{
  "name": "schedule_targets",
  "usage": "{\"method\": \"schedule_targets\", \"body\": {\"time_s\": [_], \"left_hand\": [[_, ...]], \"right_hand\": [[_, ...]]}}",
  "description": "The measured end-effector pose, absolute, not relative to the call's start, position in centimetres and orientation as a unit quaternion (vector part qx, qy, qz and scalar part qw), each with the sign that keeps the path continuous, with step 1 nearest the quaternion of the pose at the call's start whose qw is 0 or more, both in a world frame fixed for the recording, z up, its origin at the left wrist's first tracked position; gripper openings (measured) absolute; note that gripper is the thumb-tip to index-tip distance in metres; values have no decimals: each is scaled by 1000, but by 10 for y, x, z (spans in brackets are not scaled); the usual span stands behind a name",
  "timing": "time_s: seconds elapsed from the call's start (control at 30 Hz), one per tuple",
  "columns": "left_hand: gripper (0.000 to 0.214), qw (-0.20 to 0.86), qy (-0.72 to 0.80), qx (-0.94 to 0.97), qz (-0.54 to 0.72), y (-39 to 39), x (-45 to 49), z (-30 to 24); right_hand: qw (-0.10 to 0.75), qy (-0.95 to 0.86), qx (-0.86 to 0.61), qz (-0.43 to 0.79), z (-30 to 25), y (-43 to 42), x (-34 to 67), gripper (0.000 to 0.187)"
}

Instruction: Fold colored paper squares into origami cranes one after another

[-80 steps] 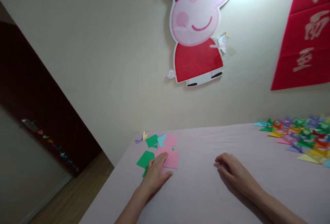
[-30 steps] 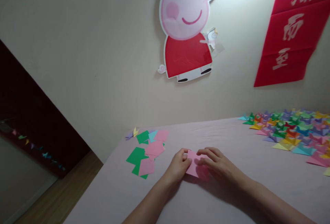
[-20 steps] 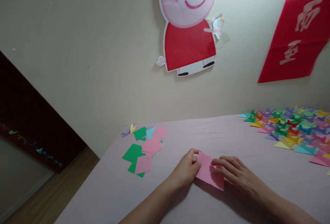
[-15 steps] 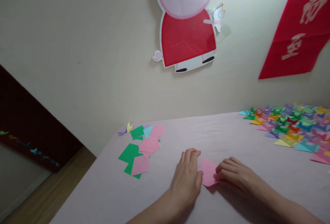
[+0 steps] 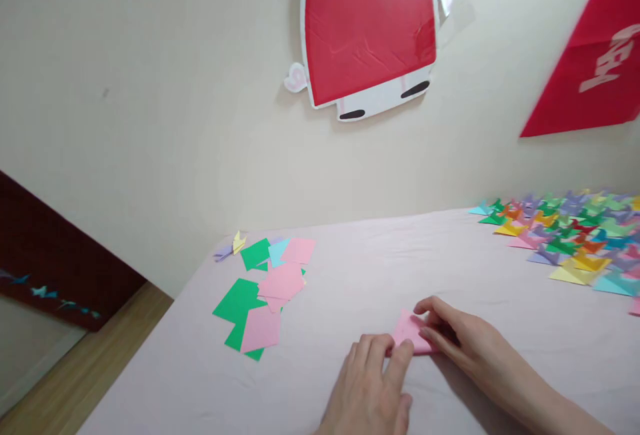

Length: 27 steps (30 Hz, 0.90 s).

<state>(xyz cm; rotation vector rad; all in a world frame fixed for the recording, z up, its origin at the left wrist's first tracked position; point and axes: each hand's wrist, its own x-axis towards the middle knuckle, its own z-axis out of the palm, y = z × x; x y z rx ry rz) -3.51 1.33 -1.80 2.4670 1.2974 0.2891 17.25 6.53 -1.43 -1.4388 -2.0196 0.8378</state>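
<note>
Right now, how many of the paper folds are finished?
Done: a big spread of colourful folded paper pieces lies at the far right. In hand: one pink paper, folded into a triangle, with the left hand and right hand on it. To go: a loose pile of flat green, pink and blue paper squares.

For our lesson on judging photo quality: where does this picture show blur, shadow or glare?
Head view: the red banner is motion-smeared, the folded paper pile looks soft, the right hand casts a faint shadow on the table cover, and nothing glares.
</note>
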Motion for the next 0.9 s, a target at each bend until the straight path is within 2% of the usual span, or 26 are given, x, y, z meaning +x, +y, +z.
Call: {"method": "schedule_targets", "body": {"time_s": [0.1,0.27,0.63,0.9], "left_hand": [[66,161,472,860,108,13,-33,-15],[46,147,469,864,112,12,-33,-21],[54,121,460,873,109,12,-32,-31],[56,85,421,896,112,14,-34,-33]], "right_hand": [[266,-741,-535,305,-15,68,171,18],[259,-750,-535,290,-13,72,168,16],[258,-774,-534,223,-14,74,163,15],[249,-775,-538,217,-13,75,161,15]]}}
